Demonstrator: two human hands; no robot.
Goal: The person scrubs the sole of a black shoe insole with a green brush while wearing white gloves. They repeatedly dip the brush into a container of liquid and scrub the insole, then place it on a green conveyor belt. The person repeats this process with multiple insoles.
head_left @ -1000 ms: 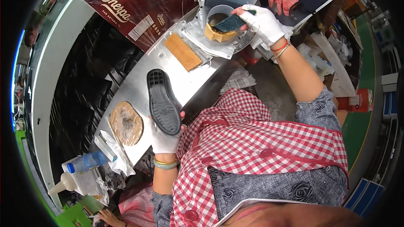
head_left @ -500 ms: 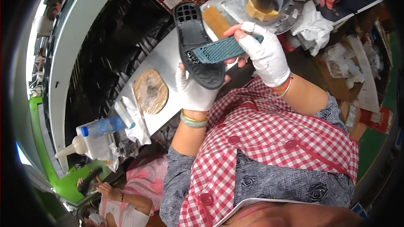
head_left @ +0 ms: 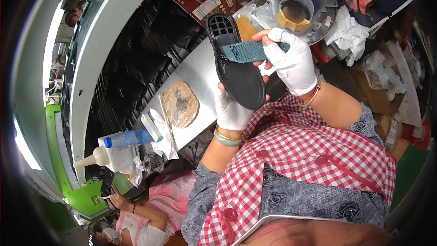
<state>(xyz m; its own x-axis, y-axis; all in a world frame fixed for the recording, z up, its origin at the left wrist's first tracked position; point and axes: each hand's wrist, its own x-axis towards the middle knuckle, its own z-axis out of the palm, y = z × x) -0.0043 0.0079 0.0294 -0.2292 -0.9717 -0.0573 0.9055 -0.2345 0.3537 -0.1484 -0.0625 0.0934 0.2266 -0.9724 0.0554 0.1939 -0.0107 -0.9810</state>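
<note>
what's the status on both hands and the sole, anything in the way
Left hand holding black shoe sole. Right hand gripping flat teal tool, tip at sole's midsection. Tool hiding part of sole.

My hands (head_left: 291, 61) wear matt white cloth. The black shoe sole (head_left: 243, 82) looks rubbery and mostly matt; the teal strip (head_left: 248, 52) resembles plastic with a rough, textured face. My tabletop (head_left: 207, 77) is smooth, shiny metal. Glossy clear film covers the tan disc (head_left: 182, 105); my apron (head_left: 314, 143) is matt cloth.
</note>
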